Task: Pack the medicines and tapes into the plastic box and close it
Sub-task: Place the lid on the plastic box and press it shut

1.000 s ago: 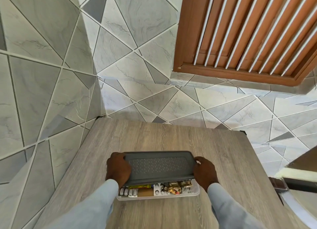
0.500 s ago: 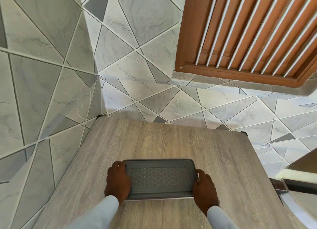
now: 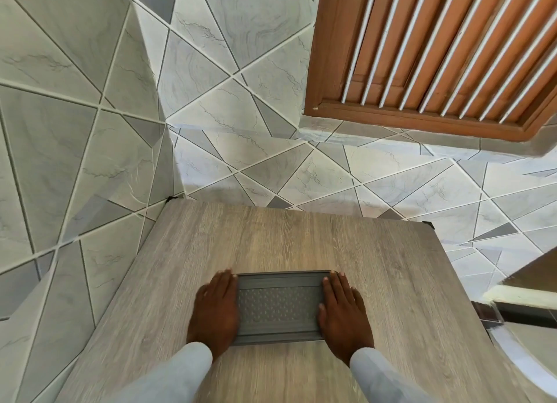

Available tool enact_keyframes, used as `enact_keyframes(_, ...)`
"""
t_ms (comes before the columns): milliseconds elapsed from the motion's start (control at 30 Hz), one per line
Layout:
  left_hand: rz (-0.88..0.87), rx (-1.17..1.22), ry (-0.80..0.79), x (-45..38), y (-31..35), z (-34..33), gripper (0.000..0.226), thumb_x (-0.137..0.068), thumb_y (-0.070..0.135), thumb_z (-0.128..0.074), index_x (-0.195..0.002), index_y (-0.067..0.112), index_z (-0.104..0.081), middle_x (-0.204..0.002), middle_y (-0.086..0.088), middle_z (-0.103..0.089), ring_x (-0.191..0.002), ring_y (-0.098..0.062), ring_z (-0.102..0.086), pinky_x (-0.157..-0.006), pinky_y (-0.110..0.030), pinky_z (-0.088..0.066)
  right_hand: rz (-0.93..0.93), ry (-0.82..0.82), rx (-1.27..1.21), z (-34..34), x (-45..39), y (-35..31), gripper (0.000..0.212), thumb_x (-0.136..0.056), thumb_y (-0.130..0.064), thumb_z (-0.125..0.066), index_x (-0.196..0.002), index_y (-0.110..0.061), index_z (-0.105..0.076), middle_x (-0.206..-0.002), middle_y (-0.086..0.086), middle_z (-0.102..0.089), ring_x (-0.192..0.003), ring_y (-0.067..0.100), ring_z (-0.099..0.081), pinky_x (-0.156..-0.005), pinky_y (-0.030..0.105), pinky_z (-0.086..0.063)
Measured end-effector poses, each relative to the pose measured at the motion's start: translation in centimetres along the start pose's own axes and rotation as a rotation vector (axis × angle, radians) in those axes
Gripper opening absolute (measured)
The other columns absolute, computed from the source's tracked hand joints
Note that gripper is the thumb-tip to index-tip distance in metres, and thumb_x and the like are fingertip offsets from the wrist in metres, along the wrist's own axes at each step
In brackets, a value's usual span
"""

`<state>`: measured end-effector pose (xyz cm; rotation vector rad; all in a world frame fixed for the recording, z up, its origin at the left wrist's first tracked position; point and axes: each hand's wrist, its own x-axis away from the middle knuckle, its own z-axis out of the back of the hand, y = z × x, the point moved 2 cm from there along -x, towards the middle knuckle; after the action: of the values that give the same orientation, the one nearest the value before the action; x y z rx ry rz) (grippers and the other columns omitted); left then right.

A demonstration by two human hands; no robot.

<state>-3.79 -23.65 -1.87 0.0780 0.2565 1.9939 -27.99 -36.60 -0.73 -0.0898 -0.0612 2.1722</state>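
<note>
The plastic box [image 3: 278, 307] lies on the wooden table [image 3: 301, 239] with its grey dotted lid down flat over it. The medicines and tapes are hidden under the lid. My left hand [image 3: 215, 309] rests flat, palm down, over the box's left end. My right hand [image 3: 343, 312] lies flat in the same way over the right end. Both hands have their fingers stretched forward and hold nothing.
Tiled walls stand close behind and to the left of the table. A brown louvred window frame [image 3: 437, 70] hangs above at the right. A dark object with a white edge [image 3: 512, 300] sits beyond the table's right edge.
The lid came down from half raised to fully flat, hiding the contents. My hands shifted from gripping the lid's ends to lying flat on top of them.
</note>
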Motion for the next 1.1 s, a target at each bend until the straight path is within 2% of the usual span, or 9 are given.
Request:
enact_keyframes(33, -0.066, -0.021, -0.013, -0.2, 0.5, 0.0, 0.054, -0.08, 0.018, -0.049, -0.133, 0.007, -0.049, -0.14, -0.013, -0.051, -0.13, -0.029, -0.048, -0.112, -0.04, -0.028, 0.011, -0.02, -0.009, 0.1, -0.2, -0.3, 0.059, -0.094, -0.042, -0.028, -0.145, -0.012, -0.032, -0.154, 0.012, -0.033, -0.144, 0.028, -0.024, -0.115, 0.037, 0.002)
enact_keyframes(100, -0.124, -0.062, -0.062, -0.6, 1.7, -0.2, 0.056, -0.084, 0.031, -0.037, -0.136, 0.011, -0.047, -0.142, -0.009, -0.05, -0.133, -0.025, -0.045, -0.109, -0.041, -0.021, 0.049, -0.056, -0.02, -0.1, -0.7, -0.7, 0.066, -0.092, -0.053, -0.027, -0.147, -0.017, -0.027, -0.157, 0.011, -0.025, -0.146, 0.028, -0.016, -0.113, 0.04, 0.006)
enact_keyframes(267, -0.165, -0.075, -0.121, -1.4, 3.9, -1.1, 0.065, -0.087, 0.046, -0.034, -0.145, 0.018, -0.03, -0.153, -0.004, -0.034, -0.143, -0.021, -0.028, -0.111, -0.047, -0.008, 0.122, -0.085, -0.013, -0.5, -1.7, -1.7, 0.076, -0.087, -0.068, -0.025, -0.149, -0.023, -0.022, -0.158, 0.015, -0.022, -0.147, 0.033, -0.013, -0.113, 0.052, -0.004)
enact_keyframes(433, -0.139, -0.051, -0.099, -1.8, 5.2, -1.5, 0.068, -0.088, 0.054, -0.03, -0.147, 0.02, -0.023, -0.157, -0.002, -0.026, -0.146, -0.022, -0.018, -0.111, -0.051, -0.002, 0.106, -0.076, -0.042, -0.7, -1.8, -1.7, 0.087, -0.081, -0.077, -0.007, -0.151, -0.026, -0.012, -0.161, 0.012, -0.013, -0.149, 0.029, -0.004, -0.116, 0.052, -0.002)
enact_keyframes(567, -0.136, -0.033, -0.067, -2.0, 5.3, -1.7, 0.07, -0.087, 0.056, -0.03, -0.147, 0.022, -0.022, -0.157, -0.001, -0.025, -0.147, -0.021, -0.015, -0.112, -0.052, -0.002, 0.093, -0.066, -0.06, -0.6, -2.0, -1.7, 0.086, -0.081, -0.077, -0.014, -0.151, -0.026, -0.015, -0.159, 0.011, -0.018, -0.148, 0.028, -0.01, -0.116, 0.051, -0.003)
enact_keyframes(700, -0.138, -0.028, -0.069, -1.8, 5.1, -1.4, 0.071, -0.087, 0.057, -0.028, -0.148, 0.023, -0.017, -0.158, 0.001, -0.021, -0.148, -0.019, -0.01, -0.113, -0.052, 0.0, 0.06, -0.034, -0.072, -0.4, -2.3, -2.1, 0.084, -0.082, -0.077, -0.024, -0.148, -0.025, -0.024, -0.155, 0.007, -0.03, -0.145, 0.028, -0.021, -0.115, 0.05, -0.013)
enact_keyframes(833, -0.131, -0.023, -0.087, -2.5, 5.2, -1.2, 0.071, -0.087, 0.056, -0.027, -0.148, 0.021, -0.018, -0.158, -0.001, -0.022, -0.148, -0.021, -0.01, -0.112, -0.053, 0.002, 0.04, -0.027, -0.058, -0.3, -3.0, -2.3, 0.081, -0.082, -0.075, -0.025, -0.146, -0.026, -0.027, -0.152, 0.006, -0.034, -0.142, 0.028, -0.026, -0.112, 0.052, -0.024)
enact_keyframes(1000, -0.123, -0.075, -0.098, -2.1, 6.3, -1.7, 0.072, -0.087, 0.055, -0.031, -0.145, 0.013, -0.029, -0.154, -0.008, -0.032, -0.145, -0.026, -0.023, -0.11, -0.057, -0.006, 0.047, -0.03, -0.047, -1.0, -2.5, -2.0, 0.078, -0.085, -0.071, -0.026, -0.148, -0.025, -0.026, -0.153, 0.008, -0.032, -0.144, 0.028, -0.022, -0.116, 0.051, -0.011)
enact_keyframes(1100, -0.225, -0.066, -0.087, -2.2, 8.3, -2.0, 0.068, -0.089, 0.049, -0.031, -0.145, 0.011, -0.028, -0.155, -0.007, -0.029, -0.145, -0.025, -0.02, -0.11, -0.057, -0.008, 0.064, -0.039, -0.03, -0.9, -2.4, -2.1, 0.075, -0.088, -0.064, -0.027, -0.148, -0.019, -0.026, -0.155, 0.012, -0.03, -0.145, 0.029, -0.021, -0.116, 0.051, -0.007)
